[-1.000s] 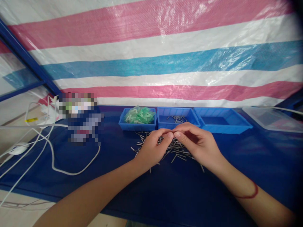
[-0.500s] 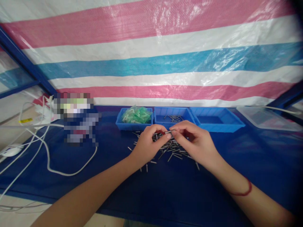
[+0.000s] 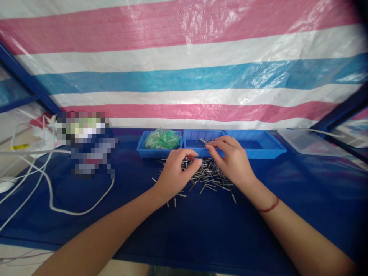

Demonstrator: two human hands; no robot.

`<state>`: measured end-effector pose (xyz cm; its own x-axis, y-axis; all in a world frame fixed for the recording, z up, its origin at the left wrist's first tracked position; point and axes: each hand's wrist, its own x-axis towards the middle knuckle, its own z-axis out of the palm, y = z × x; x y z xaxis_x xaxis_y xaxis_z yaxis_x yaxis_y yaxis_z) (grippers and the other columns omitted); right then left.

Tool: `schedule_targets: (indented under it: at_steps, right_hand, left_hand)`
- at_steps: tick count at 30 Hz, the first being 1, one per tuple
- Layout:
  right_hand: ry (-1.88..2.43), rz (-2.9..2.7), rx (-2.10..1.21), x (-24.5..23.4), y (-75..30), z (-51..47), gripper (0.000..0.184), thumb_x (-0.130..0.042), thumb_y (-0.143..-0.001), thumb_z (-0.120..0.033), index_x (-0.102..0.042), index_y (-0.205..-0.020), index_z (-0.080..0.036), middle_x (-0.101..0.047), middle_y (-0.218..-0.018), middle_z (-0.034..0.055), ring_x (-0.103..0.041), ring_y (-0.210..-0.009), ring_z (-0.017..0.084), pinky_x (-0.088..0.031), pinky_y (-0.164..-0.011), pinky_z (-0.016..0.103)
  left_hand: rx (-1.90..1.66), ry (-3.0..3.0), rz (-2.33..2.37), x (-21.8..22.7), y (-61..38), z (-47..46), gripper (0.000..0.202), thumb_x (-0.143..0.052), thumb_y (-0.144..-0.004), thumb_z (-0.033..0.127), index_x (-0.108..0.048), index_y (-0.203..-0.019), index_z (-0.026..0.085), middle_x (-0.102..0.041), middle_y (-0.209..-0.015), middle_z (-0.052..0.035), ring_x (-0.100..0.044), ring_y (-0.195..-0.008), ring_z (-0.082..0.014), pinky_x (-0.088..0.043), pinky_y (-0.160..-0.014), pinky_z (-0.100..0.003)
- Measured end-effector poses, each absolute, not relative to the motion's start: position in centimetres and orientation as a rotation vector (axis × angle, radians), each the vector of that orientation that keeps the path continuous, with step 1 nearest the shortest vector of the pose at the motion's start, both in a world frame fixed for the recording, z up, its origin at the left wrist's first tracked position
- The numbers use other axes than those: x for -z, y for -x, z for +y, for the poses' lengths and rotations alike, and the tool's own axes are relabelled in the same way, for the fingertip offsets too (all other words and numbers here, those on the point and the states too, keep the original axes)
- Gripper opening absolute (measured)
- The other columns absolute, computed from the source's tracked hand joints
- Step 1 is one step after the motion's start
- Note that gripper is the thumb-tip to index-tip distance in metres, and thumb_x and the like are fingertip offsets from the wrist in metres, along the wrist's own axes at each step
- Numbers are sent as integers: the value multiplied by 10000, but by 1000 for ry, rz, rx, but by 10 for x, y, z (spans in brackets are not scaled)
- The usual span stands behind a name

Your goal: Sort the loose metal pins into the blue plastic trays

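A loose pile of metal blind rivets (image 3: 208, 170) lies on the blue table, with several strays around its edges. My left hand (image 3: 178, 170) is over the left side of the pile, thumb and index finger apart, and I see nothing between them. Above the front edge of the middle blue bin (image 3: 188, 143), my right hand (image 3: 231, 157) pinches a rivet (image 3: 203, 142) between thumb and fingertips; whether it is more than one I cannot tell. My right hand hides part of that bin and its contents.
To the left, another blue bin (image 3: 145, 153) holds green plastic packets (image 3: 162, 140). A third blue bin (image 3: 258, 143) and a translucent plastic lid (image 3: 307, 142) are on the right. White cables (image 3: 74, 212) and a blurred-out item (image 3: 92, 145) lie on the left.
My right hand has moved forward and away from my left hand, carrying a rivet up to the middle bin. The left thumb and index finger have parted. The view has shifted slightly.
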<state>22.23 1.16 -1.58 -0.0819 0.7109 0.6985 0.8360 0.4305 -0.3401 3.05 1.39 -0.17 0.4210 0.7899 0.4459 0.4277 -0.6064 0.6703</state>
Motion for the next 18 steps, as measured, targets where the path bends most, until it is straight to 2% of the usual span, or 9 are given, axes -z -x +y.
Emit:
schedule_targets:
  at_steps: [4,8,10,14,18]
  right_hand:
    - [1443,-1819,336,22,-230,18,304,-515,-897,-388,-681,-989,-152,-614,-937,116,-540,-889,260,-453,-818,431]
    - [1402,-1818,305,19,-227,9,272,-514,-900,-352,-671,-989,-148,-623,-950,108,-551,-915,251,-449,-835,415]
    - [1363,-1851,281,17,-224,4,242,-520,-896,-325,-668,-979,-152,-626,-939,100,-558,-923,248,-451,-836,410]
    - [1297,-1902,231,16,-218,-3,173,-536,-877,-269,-663,-944,-172,-631,-918,84,-567,-915,242,-458,-828,405]
    - [1232,-1929,149,12,-211,-9,137,-534,-874,-229,-661,-893,-181,-646,-909,80,-575,-899,232,-456,-825,394]
  left_hand:
    - [-707,-2680,924,1,-29,7,228,-594,-853,394,-622,-751,193,-638,-799,-11,-514,-860,-195,-331,-764,-341]
    - [-452,-2963,830,6,-29,-2,351,-607,-808,538,-646,-879,196,-628,-858,-30,-489,-879,-219,-301,-715,-354]
    - [-391,-3038,810,9,-30,-5,328,-608,-825,508,-642,-917,195,-627,-900,-33,-486,-887,-216,-292,-706,-356]
    - [-369,-3106,831,16,-33,-8,194,-556,-900,373,-632,-875,196,-624,-895,-24,-492,-879,-201,-287,-706,-365]
    - [-401,-3144,819,20,-35,-8,164,-524,-924,322,-606,-890,185,-626,-931,-36,-516,-894,-206,-312,-718,-365]
